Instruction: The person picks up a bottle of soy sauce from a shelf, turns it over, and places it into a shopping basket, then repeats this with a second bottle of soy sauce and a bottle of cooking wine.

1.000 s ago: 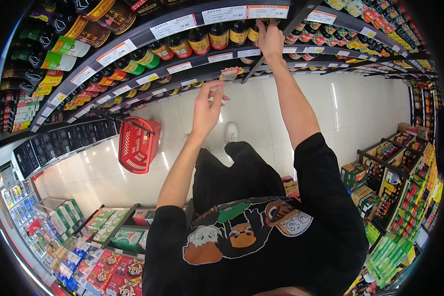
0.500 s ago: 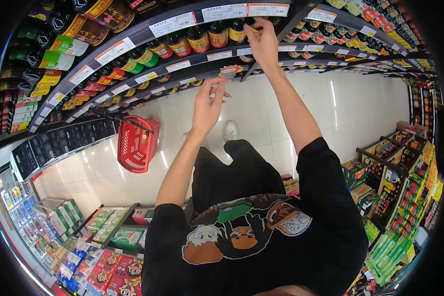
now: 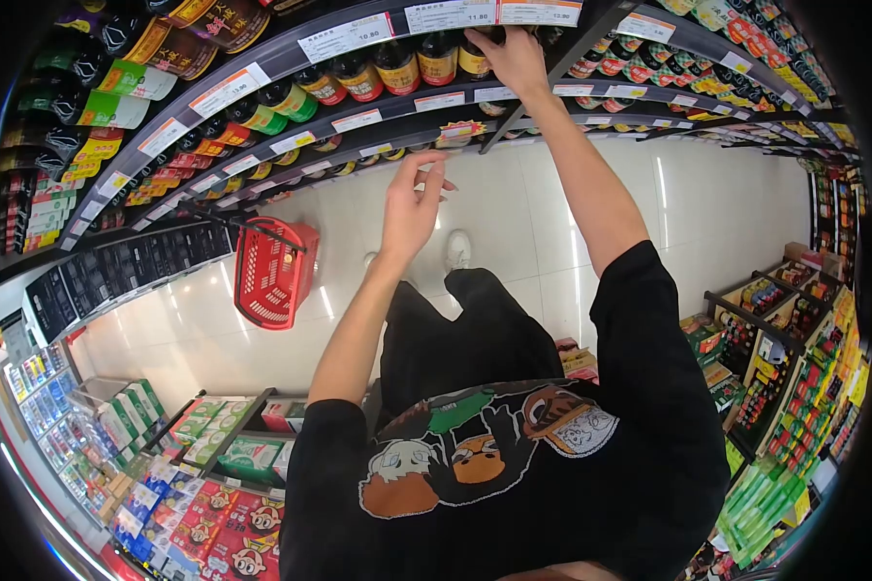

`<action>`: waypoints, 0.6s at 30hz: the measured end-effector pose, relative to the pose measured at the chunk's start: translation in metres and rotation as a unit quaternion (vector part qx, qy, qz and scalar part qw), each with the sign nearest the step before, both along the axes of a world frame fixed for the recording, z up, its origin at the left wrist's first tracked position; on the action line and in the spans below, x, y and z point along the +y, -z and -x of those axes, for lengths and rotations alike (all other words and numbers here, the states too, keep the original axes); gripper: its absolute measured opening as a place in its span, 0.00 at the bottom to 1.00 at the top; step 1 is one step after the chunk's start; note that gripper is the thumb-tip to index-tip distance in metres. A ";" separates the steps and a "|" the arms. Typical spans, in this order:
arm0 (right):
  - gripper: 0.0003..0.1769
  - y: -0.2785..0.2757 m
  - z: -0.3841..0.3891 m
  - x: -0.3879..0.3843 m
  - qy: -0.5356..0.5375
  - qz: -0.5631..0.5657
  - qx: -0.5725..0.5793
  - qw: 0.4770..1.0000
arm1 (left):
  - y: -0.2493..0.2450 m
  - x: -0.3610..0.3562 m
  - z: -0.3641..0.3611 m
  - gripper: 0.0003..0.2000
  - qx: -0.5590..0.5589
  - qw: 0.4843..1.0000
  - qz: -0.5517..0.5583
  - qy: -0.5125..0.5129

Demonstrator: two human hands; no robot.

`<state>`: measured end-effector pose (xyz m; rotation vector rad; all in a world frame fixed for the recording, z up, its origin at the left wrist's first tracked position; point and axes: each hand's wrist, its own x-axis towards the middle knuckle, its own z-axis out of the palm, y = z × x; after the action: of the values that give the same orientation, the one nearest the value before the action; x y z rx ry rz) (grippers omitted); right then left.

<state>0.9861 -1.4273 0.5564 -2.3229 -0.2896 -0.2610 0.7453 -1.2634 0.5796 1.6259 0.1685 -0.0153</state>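
At the top of the head view, my right hand (image 3: 515, 66) reaches into the shelf at the neck of a dark sauce bottle (image 3: 473, 64) with a yellow label. Its fingers are closed about the bottle's top; their tips are partly hidden by the shelf edge. More dark bottles (image 3: 394, 70) with yellow and red labels stand in a row to the left. My left hand (image 3: 413, 205) hangs in the air below the shelves, fingers loosely bent and apart, with nothing in it.
A red shopping basket (image 3: 273, 273) with a dark handle is at the left, beside the shelving. Price-tag rails (image 3: 347, 39) run along the shelf edges. Behind me are stacked boxes (image 3: 225, 523), and more racks (image 3: 758, 324) stand at the right. Pale floor tiles (image 3: 543, 213) lie below.
My right hand has turned slightly, its thumb side now farther left over the bottle's top. The shelves have shifted a little in view. My left hand stays nearly where it was.
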 end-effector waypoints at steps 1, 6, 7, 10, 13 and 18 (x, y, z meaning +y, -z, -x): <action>0.29 -0.004 0.004 -0.001 -0.013 -0.007 -0.002 1.000 | 0.001 0.000 0.000 0.11 0.000 1.000 0.000 -0.001; 0.29 -0.018 0.017 -0.009 -0.037 -0.024 0.061 0.997 | 0.002 0.001 0.001 0.11 -0.002 1.000 -0.004 -0.001; 0.29 -0.017 0.019 -0.011 -0.043 -0.021 0.058 0.997 | 0.002 0.001 0.001 0.11 -0.002 1.000 -0.004 -0.001; 0.29 -0.020 0.028 -0.016 -0.059 -0.024 0.058 0.996 | 0.004 0.001 0.004 0.11 0.002 1.000 -0.003 -0.005; 0.29 -0.020 0.036 -0.021 -0.074 -0.037 0.061 0.995 | 0.004 0.001 0.005 0.11 0.009 1.000 -0.007 -0.003; 0.28 -0.012 0.055 -0.025 -0.081 -0.056 0.061 0.993 | 0.005 0.002 0.007 0.11 0.012 1.000 -0.012 0.002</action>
<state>0.9311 -1.4528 0.5687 -2.1811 -0.3901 -0.0543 0.7379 -1.2610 0.5743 1.6501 0.1856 -0.0361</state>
